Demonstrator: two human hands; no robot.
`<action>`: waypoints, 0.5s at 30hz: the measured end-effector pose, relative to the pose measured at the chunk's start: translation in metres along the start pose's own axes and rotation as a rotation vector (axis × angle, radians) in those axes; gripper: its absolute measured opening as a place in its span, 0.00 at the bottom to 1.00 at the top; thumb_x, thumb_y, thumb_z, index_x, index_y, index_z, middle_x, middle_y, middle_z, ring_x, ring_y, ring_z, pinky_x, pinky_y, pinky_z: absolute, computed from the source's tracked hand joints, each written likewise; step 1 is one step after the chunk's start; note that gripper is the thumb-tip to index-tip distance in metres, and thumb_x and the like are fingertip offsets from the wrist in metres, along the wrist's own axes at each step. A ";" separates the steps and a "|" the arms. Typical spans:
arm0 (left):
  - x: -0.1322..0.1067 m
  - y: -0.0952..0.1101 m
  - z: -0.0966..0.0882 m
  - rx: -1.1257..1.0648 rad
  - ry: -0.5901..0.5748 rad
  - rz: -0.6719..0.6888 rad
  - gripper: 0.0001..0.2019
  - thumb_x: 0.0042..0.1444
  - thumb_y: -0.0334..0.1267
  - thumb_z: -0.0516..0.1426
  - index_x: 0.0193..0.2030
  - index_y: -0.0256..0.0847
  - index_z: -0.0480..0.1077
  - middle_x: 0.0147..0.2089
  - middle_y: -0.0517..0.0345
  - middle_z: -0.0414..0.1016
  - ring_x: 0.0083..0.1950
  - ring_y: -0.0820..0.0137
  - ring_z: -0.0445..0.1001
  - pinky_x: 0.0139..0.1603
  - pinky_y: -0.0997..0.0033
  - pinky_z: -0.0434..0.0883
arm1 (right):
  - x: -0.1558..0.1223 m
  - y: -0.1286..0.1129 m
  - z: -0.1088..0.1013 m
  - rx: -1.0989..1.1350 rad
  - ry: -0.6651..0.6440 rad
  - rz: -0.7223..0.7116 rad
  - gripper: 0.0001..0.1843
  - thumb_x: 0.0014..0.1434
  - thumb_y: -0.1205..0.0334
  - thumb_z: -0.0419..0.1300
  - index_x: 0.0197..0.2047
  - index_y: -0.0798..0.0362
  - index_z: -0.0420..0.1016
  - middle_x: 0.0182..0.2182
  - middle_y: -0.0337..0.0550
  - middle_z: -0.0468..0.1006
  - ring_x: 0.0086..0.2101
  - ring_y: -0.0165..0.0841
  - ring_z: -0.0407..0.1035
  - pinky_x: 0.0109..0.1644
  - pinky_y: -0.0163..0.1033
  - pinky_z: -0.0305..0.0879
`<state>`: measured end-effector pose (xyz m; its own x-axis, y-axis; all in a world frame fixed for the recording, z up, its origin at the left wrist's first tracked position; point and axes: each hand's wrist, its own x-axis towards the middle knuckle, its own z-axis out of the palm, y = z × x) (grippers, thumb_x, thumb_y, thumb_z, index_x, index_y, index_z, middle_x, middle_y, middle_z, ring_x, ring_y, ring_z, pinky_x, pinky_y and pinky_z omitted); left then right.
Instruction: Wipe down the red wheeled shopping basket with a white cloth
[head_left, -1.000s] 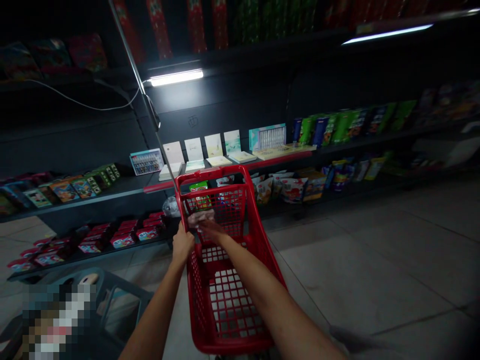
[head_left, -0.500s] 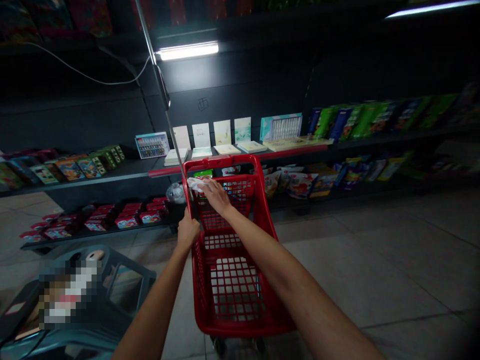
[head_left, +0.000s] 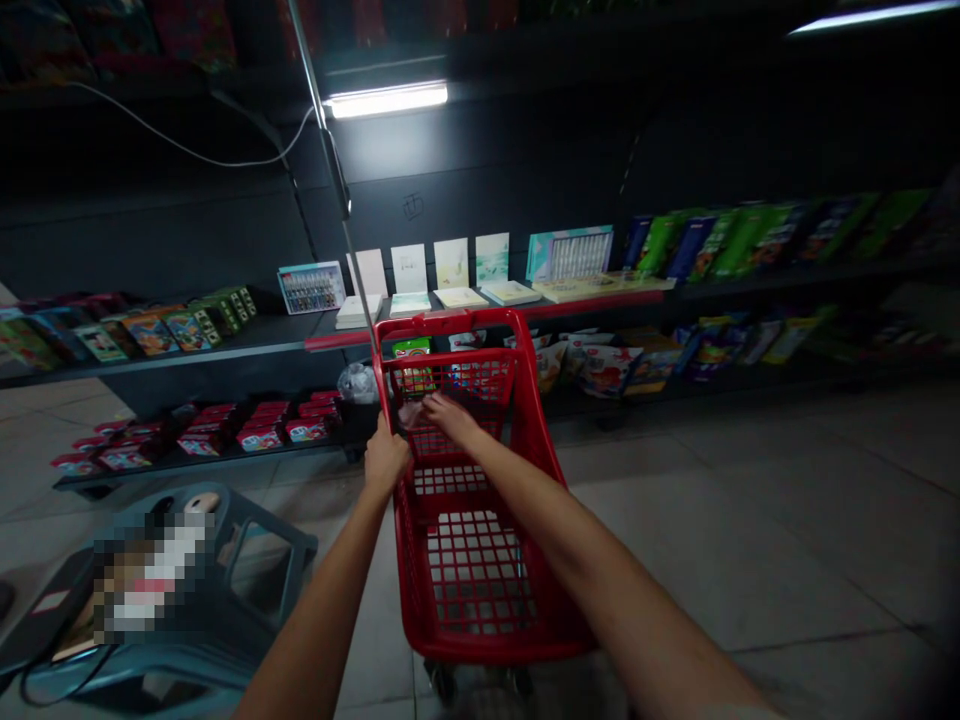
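A red plastic shopping cart (head_left: 495, 655) with a grid basket stands in front of me, its handle end toward the shelves. My left hand (head_left: 386, 458) is closed around the left side of its frame. Inside the basket, near the upright grid panel (head_left: 487, 410), my right hand (head_left: 448, 418) holds a crumpled white cloth or tissue (head_left: 410, 414) between its fingers. Part of the cloth is in shadow, so its kind is uncertain. It lies close to the panel's left side.
A dark shelf holds booklets (head_left: 450, 298), pen sets (head_left: 577, 255), green and blue bags (head_left: 739, 240) and red boxes (head_left: 262, 428). A thin metal pole (head_left: 349, 240) rises behind the cart's left side. A grey-blue plastic stool (head_left: 247, 510) with things on it stands at lower left.
My right hand has moved down with the white cloth, from the top of the grid panel to lower on it. My left hand keeps its hold on the frame.
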<state>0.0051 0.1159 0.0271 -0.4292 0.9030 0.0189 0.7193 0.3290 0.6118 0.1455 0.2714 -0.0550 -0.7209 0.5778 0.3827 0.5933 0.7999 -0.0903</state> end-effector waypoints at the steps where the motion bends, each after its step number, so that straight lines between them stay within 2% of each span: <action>1: -0.001 -0.001 0.000 -0.007 0.003 0.003 0.32 0.61 0.34 0.50 0.73 0.49 0.55 0.55 0.44 0.80 0.53 0.52 0.80 0.53 0.58 0.72 | 0.009 0.005 -0.018 -0.003 0.047 0.008 0.18 0.69 0.71 0.51 0.55 0.49 0.76 0.58 0.49 0.71 0.60 0.38 0.60 0.67 0.45 0.58; 4: -0.003 -0.002 0.000 -0.028 0.010 0.019 0.32 0.61 0.35 0.50 0.73 0.48 0.56 0.56 0.44 0.79 0.54 0.51 0.80 0.54 0.57 0.72 | 0.025 0.013 -0.059 -0.005 0.337 0.103 0.19 0.71 0.67 0.51 0.60 0.47 0.73 0.62 0.49 0.67 0.63 0.42 0.56 0.70 0.50 0.53; 6: -0.002 -0.003 0.001 -0.028 0.011 0.020 0.31 0.61 0.35 0.50 0.73 0.48 0.56 0.55 0.45 0.80 0.53 0.51 0.80 0.54 0.56 0.72 | 0.021 0.011 -0.064 -0.015 0.414 0.207 0.21 0.71 0.67 0.49 0.62 0.47 0.71 0.63 0.50 0.65 0.64 0.44 0.55 0.69 0.51 0.55; 8: -0.002 -0.003 0.001 -0.016 0.010 0.016 0.31 0.61 0.35 0.51 0.72 0.47 0.57 0.54 0.45 0.80 0.52 0.52 0.80 0.54 0.57 0.72 | 0.001 0.002 -0.048 0.004 0.321 0.314 0.22 0.70 0.68 0.48 0.63 0.47 0.71 0.63 0.50 0.66 0.64 0.45 0.55 0.67 0.51 0.58; 10: -0.001 -0.004 0.002 -0.012 0.009 0.016 0.30 0.61 0.35 0.50 0.71 0.47 0.58 0.53 0.46 0.81 0.52 0.52 0.80 0.53 0.57 0.72 | -0.029 -0.008 -0.019 0.076 0.111 0.378 0.23 0.67 0.71 0.50 0.60 0.47 0.74 0.62 0.51 0.69 0.64 0.44 0.57 0.66 0.51 0.60; 11: 0.000 -0.004 0.002 -0.013 0.007 0.017 0.30 0.61 0.35 0.50 0.71 0.47 0.59 0.53 0.46 0.81 0.52 0.52 0.80 0.53 0.58 0.72 | -0.044 -0.014 -0.003 0.127 -0.004 0.363 0.23 0.65 0.73 0.52 0.58 0.48 0.76 0.61 0.52 0.70 0.64 0.43 0.58 0.67 0.51 0.58; 13: 0.000 -0.003 0.002 -0.019 0.007 0.015 0.30 0.61 0.35 0.50 0.71 0.48 0.59 0.54 0.47 0.81 0.52 0.52 0.80 0.53 0.58 0.72 | -0.069 -0.022 0.022 0.176 -0.086 0.372 0.21 0.61 0.74 0.55 0.54 0.52 0.79 0.55 0.54 0.76 0.61 0.42 0.63 0.68 0.51 0.57; 15: 0.000 -0.003 0.002 -0.023 0.012 0.014 0.29 0.61 0.36 0.50 0.70 0.49 0.60 0.54 0.48 0.80 0.52 0.53 0.80 0.53 0.58 0.72 | -0.078 -0.026 0.033 0.211 -0.083 0.402 0.19 0.60 0.72 0.58 0.53 0.51 0.79 0.52 0.53 0.78 0.58 0.42 0.66 0.66 0.52 0.59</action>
<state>0.0041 0.1154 0.0242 -0.4258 0.9041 0.0364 0.7123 0.3101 0.6297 0.1745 0.2106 -0.1126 -0.4801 0.8530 0.2046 0.7520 0.5203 -0.4048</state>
